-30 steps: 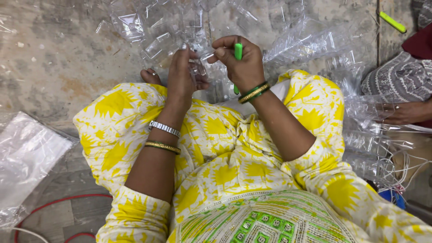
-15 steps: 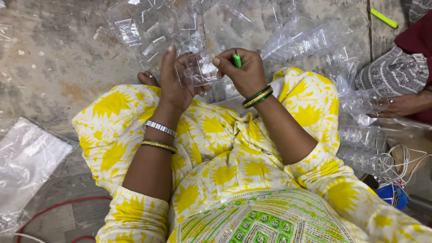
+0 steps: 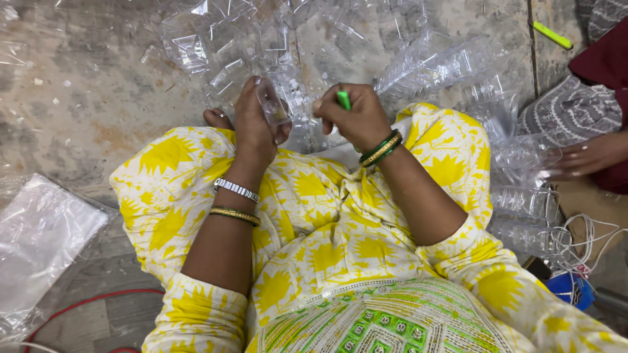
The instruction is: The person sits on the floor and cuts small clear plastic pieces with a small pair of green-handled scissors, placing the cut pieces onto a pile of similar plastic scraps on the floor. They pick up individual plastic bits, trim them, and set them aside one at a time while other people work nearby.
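- Since the earlier frame, the left hand (image 3: pixel 254 124) is drawn slightly apart from the right hand (image 3: pixel 356 117).
- A small clear plastic piece (image 3: pixel 273 102) is pinched by the left fingers.
- A green pen (image 3: pixel 343 99) is gripped inside the closed right fist.

Clear plastic bag (image 3: pixel 39 242) on concrete floor (image 3: pixel 85 98), red cable (image 3: pixel 85 304), white cord (image 3: pixel 575 242), green marker (image 3: pixel 551 34)

Bare concrete floor (image 3: pixel 85 98) left of knee open; clear plastic shells (image 3: pixel 261 39) crowd ahead; co-worker's hand (image 3: pixel 592 157) blocks right.
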Available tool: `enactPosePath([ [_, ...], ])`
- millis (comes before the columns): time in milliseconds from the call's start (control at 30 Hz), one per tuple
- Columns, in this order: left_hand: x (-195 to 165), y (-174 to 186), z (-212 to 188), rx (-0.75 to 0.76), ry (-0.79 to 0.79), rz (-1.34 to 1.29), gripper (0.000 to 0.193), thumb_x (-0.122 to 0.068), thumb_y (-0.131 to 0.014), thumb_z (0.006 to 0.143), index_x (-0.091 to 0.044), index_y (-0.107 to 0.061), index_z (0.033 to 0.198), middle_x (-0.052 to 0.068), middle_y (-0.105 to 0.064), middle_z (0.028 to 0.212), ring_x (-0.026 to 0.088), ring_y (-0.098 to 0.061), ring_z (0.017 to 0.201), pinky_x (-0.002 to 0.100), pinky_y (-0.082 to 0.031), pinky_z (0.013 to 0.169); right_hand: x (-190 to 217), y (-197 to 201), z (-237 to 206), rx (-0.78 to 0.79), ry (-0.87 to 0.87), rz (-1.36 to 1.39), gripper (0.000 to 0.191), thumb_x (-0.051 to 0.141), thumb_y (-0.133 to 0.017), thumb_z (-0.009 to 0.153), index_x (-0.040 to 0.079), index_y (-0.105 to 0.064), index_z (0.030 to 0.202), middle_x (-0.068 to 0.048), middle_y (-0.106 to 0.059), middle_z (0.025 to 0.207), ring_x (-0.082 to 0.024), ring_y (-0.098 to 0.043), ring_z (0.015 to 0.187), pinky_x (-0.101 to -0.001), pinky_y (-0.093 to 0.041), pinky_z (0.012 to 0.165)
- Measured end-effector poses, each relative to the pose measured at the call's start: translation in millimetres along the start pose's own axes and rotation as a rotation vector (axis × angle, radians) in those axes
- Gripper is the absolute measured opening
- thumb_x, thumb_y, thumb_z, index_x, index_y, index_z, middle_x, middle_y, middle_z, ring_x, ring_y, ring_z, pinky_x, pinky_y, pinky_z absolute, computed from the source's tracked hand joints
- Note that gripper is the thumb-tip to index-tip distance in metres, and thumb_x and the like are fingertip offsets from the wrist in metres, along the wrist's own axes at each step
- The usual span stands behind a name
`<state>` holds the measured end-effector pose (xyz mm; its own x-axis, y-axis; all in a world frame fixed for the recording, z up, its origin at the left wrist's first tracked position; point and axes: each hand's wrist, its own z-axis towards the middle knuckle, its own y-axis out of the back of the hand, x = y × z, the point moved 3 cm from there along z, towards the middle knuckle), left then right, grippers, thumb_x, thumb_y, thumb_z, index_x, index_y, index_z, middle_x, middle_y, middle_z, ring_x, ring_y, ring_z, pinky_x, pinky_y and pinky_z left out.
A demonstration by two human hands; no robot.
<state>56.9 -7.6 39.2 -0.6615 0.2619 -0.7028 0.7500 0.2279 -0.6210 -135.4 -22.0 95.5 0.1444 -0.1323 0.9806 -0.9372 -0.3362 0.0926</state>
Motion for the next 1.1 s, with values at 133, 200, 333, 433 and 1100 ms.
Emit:
enactPosePath([
  [133,7,1,-2,0.142,0.113,-0.104,0.031,-0.039,-0.044,0.106,-0.012,-0.055,0.095,0.007,-0.055,0.064,0.019,-0.047,0.042,0.03,-0.031,0.036,5,9,-5,-0.022,0.215,-0.062,0.028,0.028,-0.058,0.108,0.004,-0.072,0.104,0.003,-0.065,0.079,-0.005,-0.059,0.072,-0.0241,-0.049,0.068],
  [200,10,1,-3,0.211,0.149,-0.094,0.03,-0.036,-0.044,0.108,-0.01,-0.055,0.096,0.009,-0.056,0.067,0.02,-0.046,0.043,0.031,-0.033,0.039,4,12,-6,-0.035,0.292,-0.185,0.034,0.031,-0.055,0.111,0.004,-0.075,0.108,0.003,-0.064,0.079,-0.006,-0.059,0.073,-0.0254,-0.049,0.069],
  [333,14,0,-4,0.257,0.269,-0.121,0.034,-0.037,-0.041,0.107,-0.009,-0.055,0.093,0.01,-0.056,0.064,0.02,-0.045,0.04,0.03,-0.031,0.035,0,12,-1,-0.141,0.429,-0.391,0.03,0.029,-0.065,0.107,0.002,-0.076,0.099,-0.003,-0.065,0.075,-0.012,-0.059,0.067,-0.0298,-0.048,0.063],
  [433,15,0,-7,0.209,0.294,-0.08,0.037,-0.04,-0.042,0.107,-0.009,-0.056,0.092,0.009,-0.054,0.062,0.018,-0.043,0.038,0.029,-0.03,0.035,-1,13,1,-0.193,0.536,-0.468,0.029,0.027,-0.069,0.106,0.001,-0.076,0.096,-0.007,-0.069,0.078,-0.014,-0.062,0.07,-0.0305,-0.049,0.065],
  [1100,14,-8,-11,0.391,0.279,-0.192,0.037,-0.042,-0.051,0.104,-0.01,-0.053,0.085,0.006,-0.054,0.062,0.017,-0.047,0.043,0.028,-0.035,0.038,-11,2,4,-0.088,0.3,-0.025,0.038,0.035,-0.059,0.109,0.002,-0.074,0.096,0.004,-0.055,0.068,-0.003,-0.047,0.061,-0.0225,-0.036,0.055],
])
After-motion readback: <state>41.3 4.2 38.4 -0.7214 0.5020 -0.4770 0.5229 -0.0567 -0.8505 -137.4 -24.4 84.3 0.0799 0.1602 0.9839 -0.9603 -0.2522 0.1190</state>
